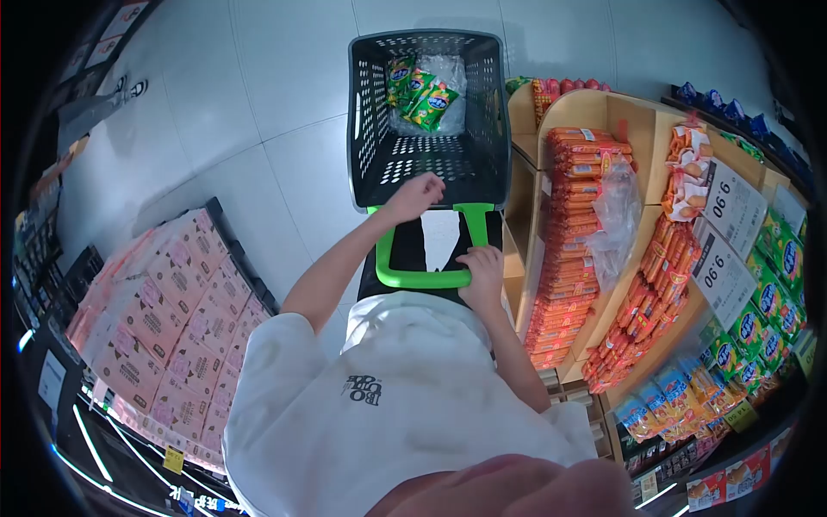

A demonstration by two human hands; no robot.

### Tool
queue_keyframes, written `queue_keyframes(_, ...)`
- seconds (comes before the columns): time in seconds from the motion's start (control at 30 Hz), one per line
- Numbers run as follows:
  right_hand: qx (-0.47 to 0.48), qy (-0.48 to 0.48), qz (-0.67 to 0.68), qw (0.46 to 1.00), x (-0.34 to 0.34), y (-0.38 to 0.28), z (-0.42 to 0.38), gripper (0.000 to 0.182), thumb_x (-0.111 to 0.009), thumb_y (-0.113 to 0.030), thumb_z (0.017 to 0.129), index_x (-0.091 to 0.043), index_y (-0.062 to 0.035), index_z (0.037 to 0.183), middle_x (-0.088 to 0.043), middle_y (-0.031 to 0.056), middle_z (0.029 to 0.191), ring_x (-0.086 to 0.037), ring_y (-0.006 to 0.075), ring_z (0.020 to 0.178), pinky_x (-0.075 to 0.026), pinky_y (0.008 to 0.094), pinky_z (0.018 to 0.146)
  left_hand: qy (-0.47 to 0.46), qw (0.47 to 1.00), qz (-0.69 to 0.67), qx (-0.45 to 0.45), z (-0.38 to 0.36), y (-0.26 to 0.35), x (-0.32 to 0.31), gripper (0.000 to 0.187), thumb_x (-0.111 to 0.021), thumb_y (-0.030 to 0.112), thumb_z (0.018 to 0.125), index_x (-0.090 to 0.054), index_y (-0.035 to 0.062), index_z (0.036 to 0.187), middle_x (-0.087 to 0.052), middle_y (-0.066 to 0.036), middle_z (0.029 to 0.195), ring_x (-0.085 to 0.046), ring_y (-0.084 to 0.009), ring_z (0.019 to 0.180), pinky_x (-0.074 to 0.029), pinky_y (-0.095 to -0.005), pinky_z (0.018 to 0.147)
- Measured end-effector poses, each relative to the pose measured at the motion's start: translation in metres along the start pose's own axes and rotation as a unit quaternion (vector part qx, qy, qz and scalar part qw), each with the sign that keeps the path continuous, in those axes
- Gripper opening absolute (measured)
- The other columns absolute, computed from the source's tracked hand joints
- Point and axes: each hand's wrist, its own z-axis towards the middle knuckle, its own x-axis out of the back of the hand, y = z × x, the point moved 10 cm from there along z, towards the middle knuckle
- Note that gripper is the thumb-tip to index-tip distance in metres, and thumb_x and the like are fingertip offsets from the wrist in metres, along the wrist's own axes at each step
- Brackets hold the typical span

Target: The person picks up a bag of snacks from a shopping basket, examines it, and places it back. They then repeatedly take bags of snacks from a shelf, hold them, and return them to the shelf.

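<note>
A dark perforated shopping basket on a cart with a green handle stands in front of my body. Several green snack packets and clear plastic lie at its far end. My left hand is over the basket's near edge, fingers curled in, with nothing visible in them. My right hand is wrapped round the right corner of the green handle.
Wooden shelves on the right hold stacked orange-red sausage packs, green snack bags and price signs. Pink cartons are stacked on the left. Another person's shoes show at the upper left.
</note>
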Motion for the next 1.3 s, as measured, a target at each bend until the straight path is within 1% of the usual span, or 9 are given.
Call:
queue_keyframes(0.2,-0.008,0.041,0.040,0.998,-0.008,0.015,-0.004,0.026,-0.067,-0.006,0.058,-0.060,-0.0072,0.083,-0.059,0.0076,0.080,-0.062,0.0247,0.083,-0.047,0.0450,0.089,0.207,0.959,-0.101,0.168,0.157,-0.152,0.098,0.023,-0.054,0.017,0.089,-0.060,-0.0014,0.103,-0.064,-0.006,0.084,-0.058,-0.0146,0.075,-0.047,-0.0280,0.067)
queue_keyframes(0.27,-0.021,0.018,0.058,0.998,-0.011,0.018,-0.001,0.026,-0.069,-0.010,0.061,-0.060,-0.0083,0.085,-0.059,0.0070,0.081,-0.062,0.0245,0.084,-0.048,0.0459,0.088,0.172,0.962,-0.024,0.213,0.213,-0.220,0.114,0.027,-0.049,0.023,0.096,-0.059,0.0026,0.110,-0.064,-0.006,0.096,-0.061,-0.0143,0.083,-0.049,-0.0308,0.071)
queue_keyframes(0.37,-0.010,0.003,0.058,0.998,-0.020,0.028,-0.014,0.024,-0.071,-0.015,0.063,-0.062,-0.0102,0.085,-0.060,0.0051,0.083,-0.062,0.0222,0.084,-0.050,0.0433,0.086,0.279,0.938,-0.048,0.200,0.258,-0.258,0.127,0.030,-0.053,0.021,0.086,-0.064,-0.0014,0.102,-0.065,-0.011,0.076,-0.059,-0.0179,0.065,-0.046,-0.0336,0.060)
queue_keyframes(0.47,0.014,0.007,0.058,0.998,-0.017,0.026,-0.009,0.023,-0.068,-0.012,0.064,-0.064,-0.0109,0.086,-0.061,0.0033,0.084,-0.063,0.0197,0.084,-0.052,0.0383,0.084,0.270,0.925,-0.117,0.241,0.295,-0.309,0.118,0.037,-0.058,0.016,0.084,-0.058,-0.0022,0.117,-0.066,-0.015,0.095,-0.062,-0.0223,0.080,-0.049,-0.0358,0.070)
queue_keyframes(0.63,0.003,-0.037,0.077,0.996,-0.021,0.032,-0.015,0.021,-0.068,-0.011,0.067,-0.067,-0.0128,0.088,-0.061,0.0018,0.085,-0.063,0.0181,0.086,-0.052,0.0354,0.086,0.328,0.860,-0.332,0.205,0.304,-0.328,0.094,0.048,-0.054,0.012,0.088,-0.041,0.0017,0.133,-0.047,-0.012,0.128,-0.043,-0.0234,0.122,-0.038,-0.0452,0.104)
queue_keyframes(0.67,0.003,-0.033,0.065,0.997,-0.022,0.032,-0.018,0.021,-0.069,-0.011,0.069,-0.068,-0.0142,0.090,-0.062,0.0010,0.086,-0.063,0.0171,0.086,-0.052,0.0340,0.086,0.308,0.854,-0.374,0.189,0.305,-0.324,0.088,0.056,-0.053,0.013,0.089,-0.032,0.0014,0.140,-0.034,-0.014,0.145,-0.022,-0.0264,0.140,-0.024,-0.0489,0.114)
queue_keyframes(0.83,0.010,-0.028,0.060,0.998,-0.022,0.033,-0.013,0.020,-0.069,-0.008,0.071,-0.069,-0.0151,0.090,-0.063,-0.0004,0.087,-0.063,0.0146,0.087,-0.053,0.0312,0.087,0.306,0.824,-0.433,0.200,0.309,-0.335,0.088,0.044,-0.029,0.006,0.096,-0.032,-0.0088,0.137,-0.041,-0.018,0.141,-0.036,-0.0241,0.136,-0.030,-0.0490,0.113)
queue_keyframes(1.1,0.003,-0.034,0.076,0.997,-0.024,0.036,-0.022,0.019,-0.074,-0.007,0.071,-0.069,-0.0148,0.087,-0.064,-0.0004,0.086,-0.064,0.0146,0.087,-0.054,0.0301,0.086,0.327,0.794,-0.471,0.199,0.326,-0.343,0.085,0.046,-0.040,0.000,0.093,-0.033,-0.0026,0.138,-0.037,-0.016,0.143,-0.029,-0.0246,0.139,-0.031,-0.0511,0.112)
queue_keyframes(1.3,0.014,-0.039,0.095,0.995,-0.024,0.038,-0.017,0.016,-0.075,-0.008,0.072,-0.069,-0.0135,0.086,-0.065,0.0014,0.085,-0.065,0.0157,0.085,-0.055,0.0312,0.083,0.297,0.801,-0.488,0.180,0.343,-0.354,0.079,0.044,-0.043,-0.001,0.092,-0.037,0.0019,0.135,-0.044,-0.013,0.132,-0.043,-0.0241,0.126,-0.038,-0.0481,0.107)
